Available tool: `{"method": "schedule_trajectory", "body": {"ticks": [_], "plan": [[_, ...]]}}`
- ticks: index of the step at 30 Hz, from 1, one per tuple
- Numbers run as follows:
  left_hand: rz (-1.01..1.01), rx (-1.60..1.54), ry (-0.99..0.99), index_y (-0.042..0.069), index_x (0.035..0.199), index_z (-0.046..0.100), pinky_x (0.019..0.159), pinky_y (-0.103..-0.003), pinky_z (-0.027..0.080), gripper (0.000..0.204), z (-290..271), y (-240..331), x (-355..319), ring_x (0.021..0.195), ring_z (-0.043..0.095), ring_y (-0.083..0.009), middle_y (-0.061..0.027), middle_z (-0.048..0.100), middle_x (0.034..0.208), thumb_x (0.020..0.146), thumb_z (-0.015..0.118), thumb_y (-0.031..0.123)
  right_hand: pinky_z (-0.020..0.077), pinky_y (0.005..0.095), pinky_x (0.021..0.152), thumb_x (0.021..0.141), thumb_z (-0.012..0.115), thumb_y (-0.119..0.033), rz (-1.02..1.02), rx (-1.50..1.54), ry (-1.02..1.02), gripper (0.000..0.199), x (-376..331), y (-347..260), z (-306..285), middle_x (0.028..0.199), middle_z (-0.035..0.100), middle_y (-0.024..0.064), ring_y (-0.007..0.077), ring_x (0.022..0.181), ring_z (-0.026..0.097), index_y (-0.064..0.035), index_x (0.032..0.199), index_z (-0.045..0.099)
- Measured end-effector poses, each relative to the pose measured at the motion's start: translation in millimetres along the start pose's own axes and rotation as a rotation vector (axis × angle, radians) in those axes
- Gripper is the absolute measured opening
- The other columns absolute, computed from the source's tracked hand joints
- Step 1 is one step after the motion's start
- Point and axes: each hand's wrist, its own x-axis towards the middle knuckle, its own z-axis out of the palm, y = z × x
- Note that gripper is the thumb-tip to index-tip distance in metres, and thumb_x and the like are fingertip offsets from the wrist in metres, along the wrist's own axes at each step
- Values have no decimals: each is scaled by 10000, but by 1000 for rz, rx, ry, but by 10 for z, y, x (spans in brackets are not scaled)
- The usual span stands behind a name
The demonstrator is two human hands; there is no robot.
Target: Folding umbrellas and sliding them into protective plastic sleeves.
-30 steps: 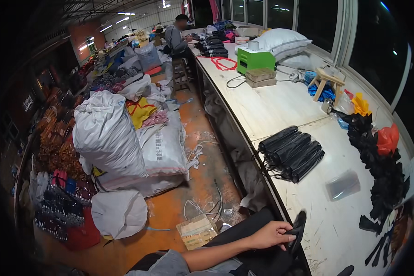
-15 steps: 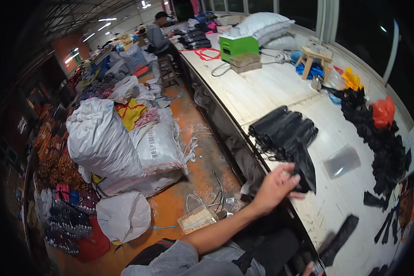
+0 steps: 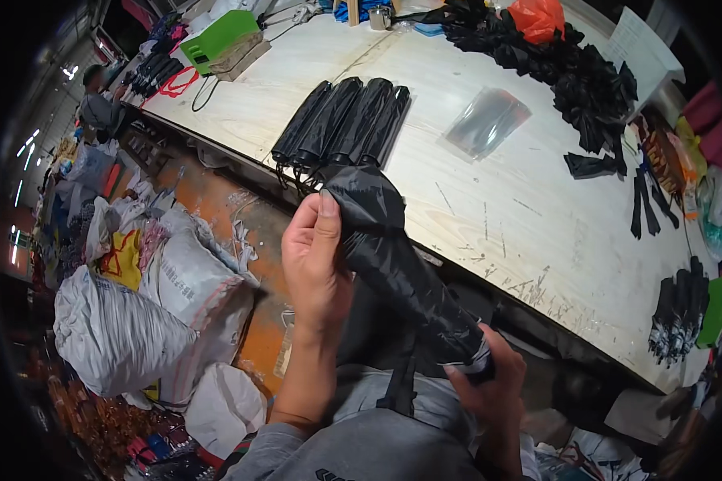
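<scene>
black umbrella [image 3: 413,280] is folded and held up near the table [image 3: 553,232], its long body slanting from upper left, toward the black rolls [image 3: 346,120], to lower right. the left hand [image 3: 317,256] pinches cloth up top; the right hand [image 3: 499,373] wraps the low end.

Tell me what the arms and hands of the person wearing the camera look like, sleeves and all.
The left hand and right hand are bare, with no gloves. The left forearm is uncovered below a short grey sleeve; no watch shows on that wrist. The right sleeve is hard to make out.
</scene>
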Motion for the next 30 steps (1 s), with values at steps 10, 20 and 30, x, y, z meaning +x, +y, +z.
{"method": "schedule_trajectory", "body": {"ticks": [10,20,30], "plan": [[-26,65,-301,-2,1171,561,779,-273,546,407,-306,-115,107,863,674,-160,-128,695,1065,840,790,60,515,312,650,686,772,-99,26,190,94,512,-116,56,155,888,707,126,219,687,632,19,1164,634],[-427,-179,-728,-90,1375,407,963,-498,547,855,-191,-402,-277,1086,678,-431,-290,659,1199,720,864,215,381,217,532,903,628,-196,564,1350,-480,288,13,-65,162,782,643,93,103,595,496,42,1062,605],[-457,-264,-399,-75,1330,464,965,-475,550,540,-268,-529,-499,1088,672,-381,-247,655,1198,898,673,173,428,207,564,968,577,-58,524,1060,-484,170,208,-28,338,849,649,103,111,629,541,59,1090,593]]}}
